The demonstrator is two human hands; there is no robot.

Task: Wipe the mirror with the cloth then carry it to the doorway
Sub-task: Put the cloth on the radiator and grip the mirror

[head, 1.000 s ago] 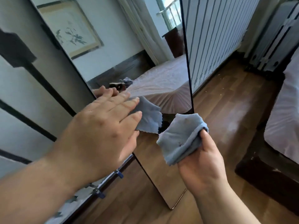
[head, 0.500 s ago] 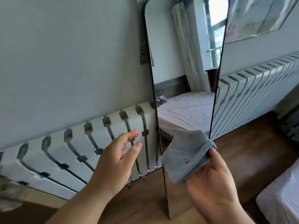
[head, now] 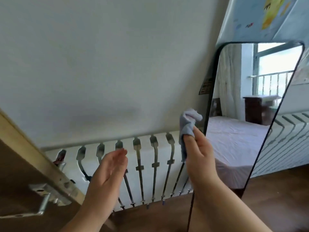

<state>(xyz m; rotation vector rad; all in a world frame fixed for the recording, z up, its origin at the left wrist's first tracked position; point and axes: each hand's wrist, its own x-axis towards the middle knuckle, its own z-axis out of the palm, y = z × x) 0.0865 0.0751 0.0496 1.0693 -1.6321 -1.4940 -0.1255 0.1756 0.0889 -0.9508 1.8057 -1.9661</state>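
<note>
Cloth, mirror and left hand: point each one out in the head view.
cloth [head: 188, 124], head view, bunched middle above the thumb
mirror [head: 247, 131], head view, glass reflecting the bed
left hand [head: 109, 169], head view, open palm

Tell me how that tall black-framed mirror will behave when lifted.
The tall black-framed mirror probably stays rigid but fragile, being thin-framed glass. Tall, narrow and leaning, it may tip or swing. The right hand, pinching the blue cloth, may grip poorly.

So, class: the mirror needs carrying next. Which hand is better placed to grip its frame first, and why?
Probably the left hand: it is open and holds nothing. The right hand, though nearest the mirror, is shut on the cloth.
</note>
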